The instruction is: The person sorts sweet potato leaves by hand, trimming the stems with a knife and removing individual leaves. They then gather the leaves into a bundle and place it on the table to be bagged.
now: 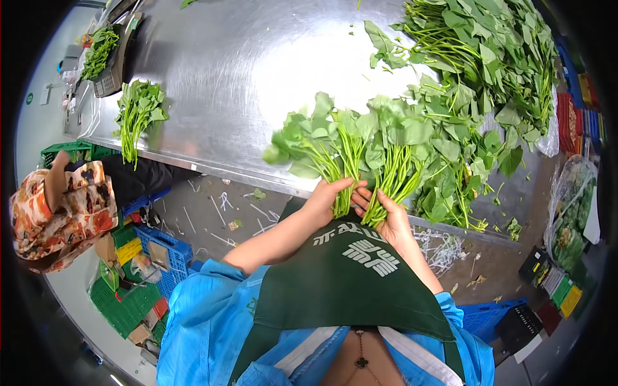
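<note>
My left hand (pixel 328 198) is closed round the stems of a bunch of leafy greens (pixel 347 151), its leaves fanning out to the upper left. Beside it, my right hand (pixel 384 209) grips a second bunch of leafy greens (pixel 396 168) by the stems. Both bunches are held close together over the table's front edge, leaves pointing away from me. Just right of my right hand lie loose leafy greens (pixel 444 186) on the metal table (pixel 212 77). The stem ends are partly hidden by my fingers.
A large heap of greens (pixel 489 58) covers the table's right end. A small bunch (pixel 136 114) lies at the left edge, near a scale-like tray (pixel 111 71) holding greens. Another person in a patterned garment (pixel 67 212) is at left. Blue crates (pixel 164 251) and scattered floor scraps surround the table.
</note>
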Demonstrator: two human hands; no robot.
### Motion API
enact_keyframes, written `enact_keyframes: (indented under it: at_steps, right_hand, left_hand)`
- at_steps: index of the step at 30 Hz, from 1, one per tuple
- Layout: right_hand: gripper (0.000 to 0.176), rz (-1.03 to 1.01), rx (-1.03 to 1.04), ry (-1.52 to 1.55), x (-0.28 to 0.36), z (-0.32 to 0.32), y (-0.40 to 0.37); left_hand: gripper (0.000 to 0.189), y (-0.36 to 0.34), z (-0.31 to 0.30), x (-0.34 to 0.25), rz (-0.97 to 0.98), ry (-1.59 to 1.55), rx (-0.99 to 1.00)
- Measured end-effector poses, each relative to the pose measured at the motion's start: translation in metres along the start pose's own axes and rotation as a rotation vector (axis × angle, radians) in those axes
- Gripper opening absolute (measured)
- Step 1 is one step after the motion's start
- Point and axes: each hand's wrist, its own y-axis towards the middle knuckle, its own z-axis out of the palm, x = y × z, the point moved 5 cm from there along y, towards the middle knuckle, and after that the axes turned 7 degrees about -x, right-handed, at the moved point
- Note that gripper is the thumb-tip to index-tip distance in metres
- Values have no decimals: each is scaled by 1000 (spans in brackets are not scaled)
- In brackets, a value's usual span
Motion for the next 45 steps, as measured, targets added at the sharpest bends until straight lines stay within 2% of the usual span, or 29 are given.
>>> enact_keyframes:
  at_steps: [1,3,5,7,9,11,13,14,15,16,17,18,24,29,30,33,34,36,37,39,40,41,43,44,45]
  right_hand:
    - [32,94,8,74,-5,-1,-1]
    - [31,85,13,79,-4,-2,-2]
    - [29,55,8,104,-4,-5,1]
    - [26,28,-28,108,-3,-9,0]
    - [23,-8,-51,39,-2,-18,2]
    - [20,3,-98,75,-2,-15,-3]
    - [19,-91,52,70,4,-7,-7]
    - [19,-176,53,51,9,-3,-12]
    - [19,-175,58,48,9,0,-13]
    - [19,-305,21,16,15,0,-16]
    - [19,-435,-17,-15,20,0,-19]
    - [20,-457,-37,-25,25,6,-21]
    - [17,-583,-73,-327,30,21,-12]
    - [18,-553,-49,-407,21,29,-13]
    - [17,-568,-46,-398,22,30,-14]
    - [16,-615,-36,-406,21,29,-20]
    - [16,-681,-93,-385,24,25,-26]
    - [15,-772,-187,-314,31,12,-27]
    - [17,-753,-223,-435,35,0,-25]
    - [23,-508,-209,-430,30,-40,1]
    - [28,-374,-226,-285,30,-43,-3]
    - [36,-293,-210,-333,34,-51,-1]
    - [37,-369,-197,-361,44,-55,-18]
    - [45,-545,-274,-489,51,-60,-32]
    - [47,-695,-387,-659,58,-47,-60]
  left_hand:
    - [28,-1,-1,4,-63,-81,26]
    - [32,-1,-4,7,-77,-45,77]
    - [36,4,-6,13,-130,-140,228]
    - [38,-2,1,4,-62,-127,206]
    - [33,-4,-4,1,-55,-95,11]
    - [31,-2,-5,2,-28,-34,-15]
    - [30,-2,-7,3,3,26,-39]
    - [29,-3,-7,1,56,75,-28]
    - [27,-4,-6,-2,109,124,-19]
    - [27,-7,-5,-3,113,120,-22]
    - [26,-11,-1,-7,208,192,-2]
    - [25,-14,3,-11,302,265,18]
    - [20,-20,5,-9,448,447,-26]
    - [23,-31,13,-13,650,656,-40]
    - [26,-37,18,-17,622,659,33]
    - [26,-31,15,-13,658,584,91]
    - [23,-36,15,-15,556,542,98]
    - [22,-31,4,-16,517,470,43]
    - [22,-27,-4,-15,473,398,-9]
    - [21,-31,-10,-21,492,406,-49]
    - [21,-38,-5,-26,532,483,-1]
    - [21,-42,-1,-28,570,560,47]
    - [21,-44,1,-21,539,593,111]
    - [21,-48,6,-19,526,551,182]
    - [21,-51,11,-18,515,510,255]
